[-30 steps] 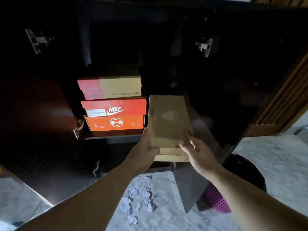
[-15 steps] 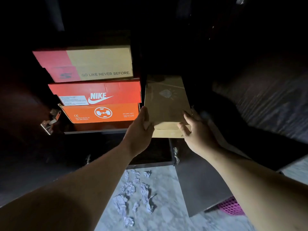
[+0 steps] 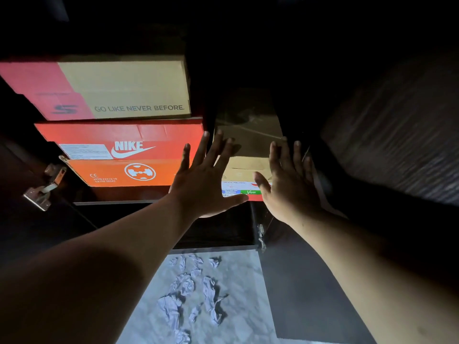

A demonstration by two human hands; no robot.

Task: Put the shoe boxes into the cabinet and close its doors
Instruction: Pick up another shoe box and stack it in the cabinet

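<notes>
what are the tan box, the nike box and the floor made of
Tan box: plain brown cardboard, matte, with a fold line near its end. Nike box: printed cardboard, slight sheen; a crease shows in the lid. Floor: looks like polished marble or marble-look tile, pale with grey veining.

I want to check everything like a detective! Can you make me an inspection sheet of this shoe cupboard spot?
Surface: dark shelf carrying the boxes.
Job's things: tan box pushed in beside a stack: Nike box on orange box, Skechers box on top.
Clutter: crumpled paper on the marble floor.
Grips: left hand and right hand flat, fingers straight.
Cables: nothing seen.
Surroundings: cabinet doors open, hinge showing.
</notes>
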